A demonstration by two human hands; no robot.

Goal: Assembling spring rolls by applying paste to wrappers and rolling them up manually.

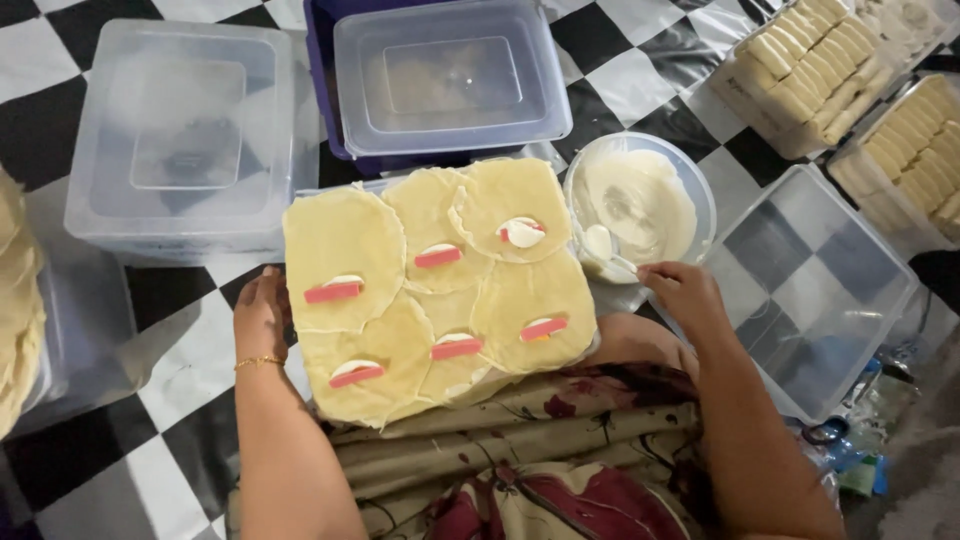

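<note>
Six thin wrappers (440, 290) lie on a tray on the lap, each already topped with pink sausage strip (333, 291) and white slice, none rolled. Left hand (260, 315) grips tray edge; right hand (682, 290) pinches spoon (608, 250) in cream bowl (700, 180) right of wrappers.

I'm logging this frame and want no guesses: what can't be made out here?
Head view only:
- Board under the wrappers: covered by them.
- Left hand fingers: behind the wrappers' edge.
- Spoon handle: inside the right hand.
- Stack at left: cut by the edge.
- Purple bin: contents under a tub.
</note>
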